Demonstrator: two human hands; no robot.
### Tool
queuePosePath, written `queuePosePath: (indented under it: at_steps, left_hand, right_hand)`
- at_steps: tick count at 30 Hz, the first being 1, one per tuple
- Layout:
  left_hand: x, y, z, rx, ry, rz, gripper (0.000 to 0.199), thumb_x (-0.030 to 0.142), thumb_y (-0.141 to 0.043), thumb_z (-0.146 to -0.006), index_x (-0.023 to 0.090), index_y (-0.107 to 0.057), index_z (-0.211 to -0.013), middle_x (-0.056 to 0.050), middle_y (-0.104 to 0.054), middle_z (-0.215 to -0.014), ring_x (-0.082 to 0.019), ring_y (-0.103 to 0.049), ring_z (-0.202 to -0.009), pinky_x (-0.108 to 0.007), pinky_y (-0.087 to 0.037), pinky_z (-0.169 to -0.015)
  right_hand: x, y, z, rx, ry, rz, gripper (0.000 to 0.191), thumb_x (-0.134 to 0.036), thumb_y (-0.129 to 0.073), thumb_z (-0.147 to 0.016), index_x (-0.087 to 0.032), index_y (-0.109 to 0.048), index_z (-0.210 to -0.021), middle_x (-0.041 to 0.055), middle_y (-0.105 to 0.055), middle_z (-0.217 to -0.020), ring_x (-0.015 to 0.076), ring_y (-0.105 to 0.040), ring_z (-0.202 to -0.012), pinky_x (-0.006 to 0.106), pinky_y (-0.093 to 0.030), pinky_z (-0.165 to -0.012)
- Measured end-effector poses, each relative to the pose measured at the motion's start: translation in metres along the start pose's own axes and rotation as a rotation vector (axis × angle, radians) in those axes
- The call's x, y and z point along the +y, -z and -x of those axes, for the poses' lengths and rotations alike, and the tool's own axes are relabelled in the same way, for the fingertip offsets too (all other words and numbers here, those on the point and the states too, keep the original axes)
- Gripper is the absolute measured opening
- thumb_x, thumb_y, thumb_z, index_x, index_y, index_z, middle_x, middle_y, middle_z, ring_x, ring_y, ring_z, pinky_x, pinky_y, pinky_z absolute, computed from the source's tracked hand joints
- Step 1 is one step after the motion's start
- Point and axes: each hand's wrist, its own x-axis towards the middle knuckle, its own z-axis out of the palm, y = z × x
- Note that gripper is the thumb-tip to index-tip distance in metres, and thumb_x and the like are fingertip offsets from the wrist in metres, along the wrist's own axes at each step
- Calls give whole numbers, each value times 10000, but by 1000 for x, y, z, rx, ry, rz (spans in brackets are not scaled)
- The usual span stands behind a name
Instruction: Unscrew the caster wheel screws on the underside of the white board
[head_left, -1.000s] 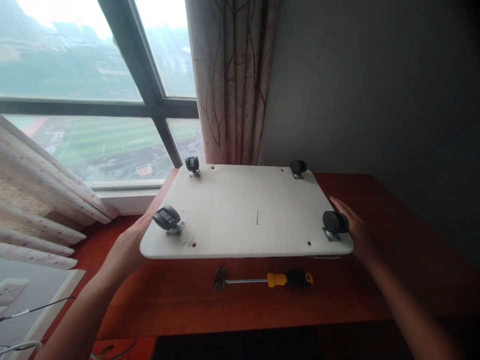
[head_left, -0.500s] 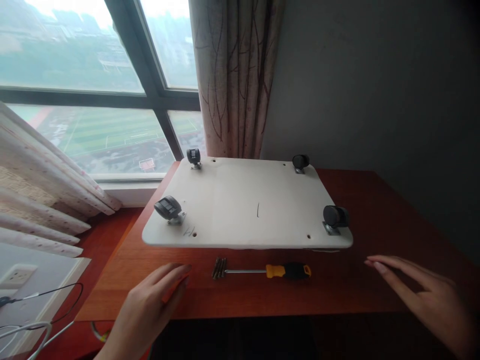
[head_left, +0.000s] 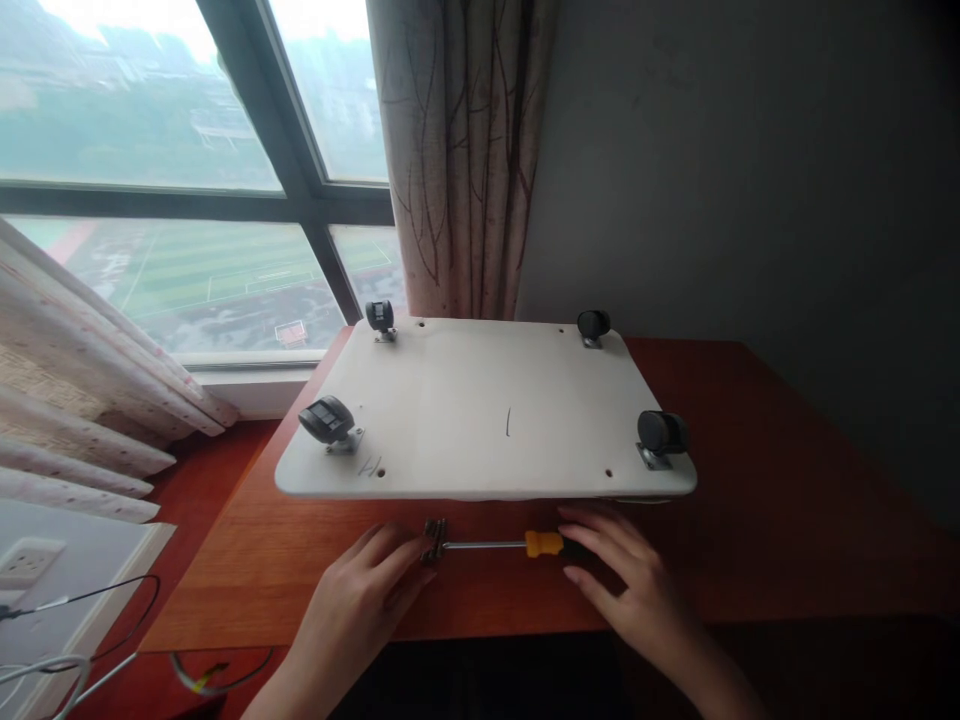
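Screwdriver (head_left: pixel 542 544) lies on the bench (head_left: pixel 772 540), its handle between the parted thumb and fingers of the right grip (head_left: pixel 634 572); left grip (head_left: pixel 367 582) at the screws (head_left: pixel 438 531), whether closed cannot be told. Beyond sits a white board (head_left: pixel 465 400), casters (head_left: pixel 325 420) up.

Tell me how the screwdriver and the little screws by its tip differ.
The screwdriver is long, with a yellow-and-black handle; the screws are short, brownish pieces. The screwdriver lies pointing left, while the screws lie roughly crosswise to it. The right hand is at the screwdriver, the left hand at the screws. Both lie on the tabletop.
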Motion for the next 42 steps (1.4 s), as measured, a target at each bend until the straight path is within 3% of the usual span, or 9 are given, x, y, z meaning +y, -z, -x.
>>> queuePosePath:
  at_steps: [9, 26, 42]
  left_hand:
    - [3, -3, -5, -6, -19, 2, 198, 241, -519, -1012, 214, -709, -1059, -70, -699, -947, -184, -701, -811, -266, -565, -682]
    - [9, -9, -8, 2, -22, 1, 186, 231, -522, -1013, 219, -697, -1076, -67, -702, -955, -188, -697, -831, -275, -563, -692]
    - [19, -20, -21, -74, -42, -68, 178, 196, -530, -989, 220, -697, -1046, -71, -712, -944, -218, -687, -797, -317, -574, -667]
  right_hand:
    - [4, -15, 0, -15, -147, -168, 264, -236, -641, -927, -290, -717, -1174, 39, -749, -1131, 224, -710, -1056, 389, -596, -945]
    - [5, -5, 7, 10, -155, -209, 223, -290, -582, -979, -300, -749, -1127, 26, -764, -1076, 184, -731, -1000, 281, -599, -892]
    - [10, 3, 18, 52, -289, -261, 223, -392, -607, -964, -317, -770, -1096, 18, -778, -1076, 196, -751, -992, 257, -613, -857]
